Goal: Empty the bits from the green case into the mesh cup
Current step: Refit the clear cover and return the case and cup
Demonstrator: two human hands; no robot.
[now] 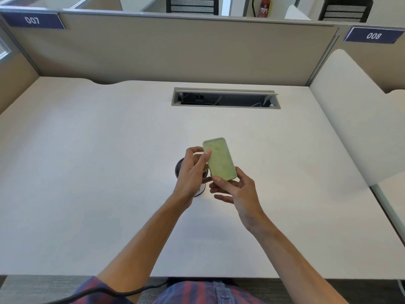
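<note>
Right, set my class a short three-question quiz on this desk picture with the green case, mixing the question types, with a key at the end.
1. True or false: both hands hold the green case.
2. Multiple choice: where is the mesh cup? A) inside the open cable tray B) on the desk, below the left hand C) on the chair
3. Short answer: which number is on the sign on the left partition?

Key
1. True: the left hand's thumb rests on its upper edge and the right hand grips its lower end.
2. B
3. 007
</note>
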